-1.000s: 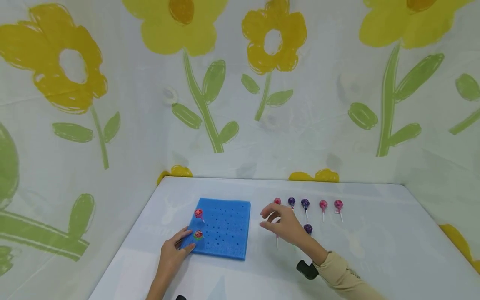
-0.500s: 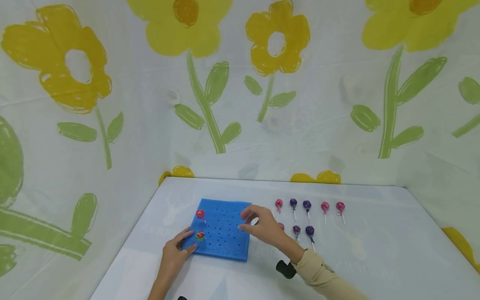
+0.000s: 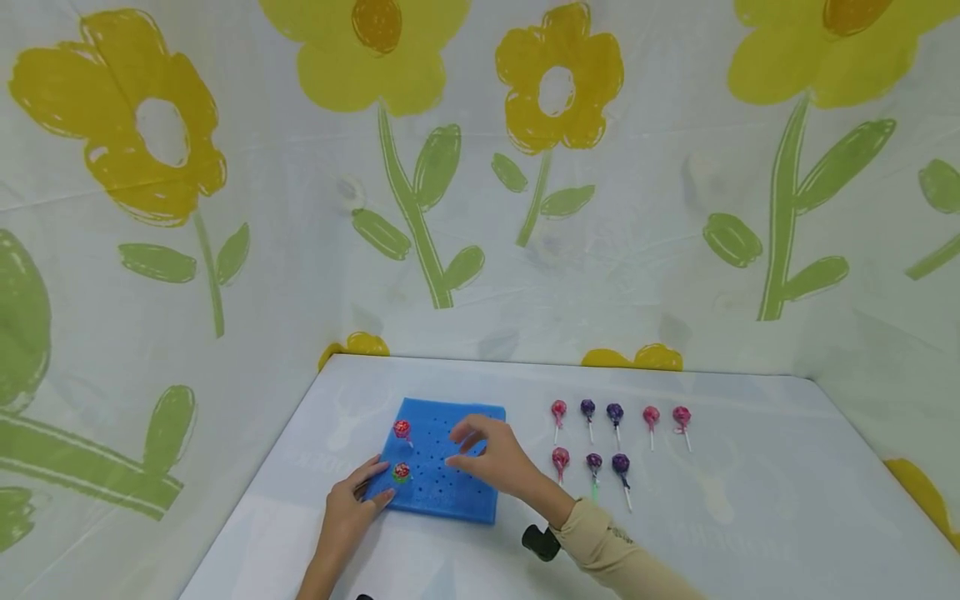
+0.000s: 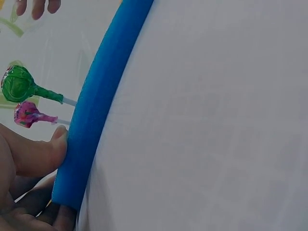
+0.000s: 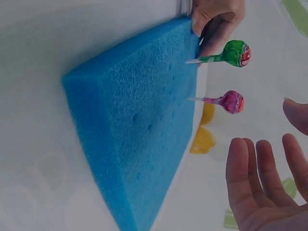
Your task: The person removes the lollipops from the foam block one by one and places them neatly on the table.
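Observation:
A blue foam board point(image 3: 450, 504) with rows of small holes lies on the table. Two wrapped lollipops stand in its left side: a green one point(image 5: 236, 53) nearer me and a pink one point(image 5: 232, 102) farther back. My left hand point(image 3: 347, 510) grips the board's near left corner, thumb point(image 4: 58, 147) on the top face and fingers at the edge, partly hidden. Over the right half of the board hovers my right hand point(image 3: 491, 454). Its thumb and fingers are apart, and nothing is between them in the right wrist view.
Right of the board, several lollipops lie in two rows. The back row has pink point(image 3: 651, 414) and purple point(image 3: 615, 412) ones; the front row has a pink one point(image 3: 560, 457) and two purple ones point(image 3: 620, 463). A white curtain with yellow flowers point(image 3: 558, 92) surrounds the table.
My right hand has moved left, from beside the lollipop rows to above the board, uncovering the front row. The left hand stays on the board's corner.

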`<state>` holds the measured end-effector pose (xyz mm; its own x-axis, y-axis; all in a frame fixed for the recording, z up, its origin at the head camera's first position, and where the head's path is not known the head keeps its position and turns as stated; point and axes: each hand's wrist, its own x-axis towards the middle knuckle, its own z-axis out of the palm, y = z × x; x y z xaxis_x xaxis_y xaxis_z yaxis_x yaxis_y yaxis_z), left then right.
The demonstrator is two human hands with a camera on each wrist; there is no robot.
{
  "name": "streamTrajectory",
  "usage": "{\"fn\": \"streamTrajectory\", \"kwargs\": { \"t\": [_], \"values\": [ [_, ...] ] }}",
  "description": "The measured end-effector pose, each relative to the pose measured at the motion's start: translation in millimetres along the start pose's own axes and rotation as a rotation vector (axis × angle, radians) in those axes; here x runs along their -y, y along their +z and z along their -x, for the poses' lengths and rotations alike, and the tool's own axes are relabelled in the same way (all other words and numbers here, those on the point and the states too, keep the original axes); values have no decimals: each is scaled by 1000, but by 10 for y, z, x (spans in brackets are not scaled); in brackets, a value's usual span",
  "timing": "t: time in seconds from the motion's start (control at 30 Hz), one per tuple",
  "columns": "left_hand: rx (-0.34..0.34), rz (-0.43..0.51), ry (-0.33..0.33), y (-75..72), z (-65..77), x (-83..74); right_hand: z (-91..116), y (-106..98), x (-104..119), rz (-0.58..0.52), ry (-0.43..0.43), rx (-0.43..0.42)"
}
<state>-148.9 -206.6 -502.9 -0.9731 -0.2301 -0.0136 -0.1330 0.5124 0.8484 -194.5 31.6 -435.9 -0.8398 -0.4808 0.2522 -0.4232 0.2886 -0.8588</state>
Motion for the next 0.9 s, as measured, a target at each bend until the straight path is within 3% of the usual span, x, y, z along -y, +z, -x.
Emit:
{"fn": "streamTrajectory", "kwargs": {
  "t": [0.5, 0.9],
  "values": [
    [6, 14, 6, -1, 7, -13, -128, 299, -83, 6, 22, 10],
    [9, 21, 14, -10, 16, -8, -175, 535, -42, -65, 26, 26]
  ]
}}
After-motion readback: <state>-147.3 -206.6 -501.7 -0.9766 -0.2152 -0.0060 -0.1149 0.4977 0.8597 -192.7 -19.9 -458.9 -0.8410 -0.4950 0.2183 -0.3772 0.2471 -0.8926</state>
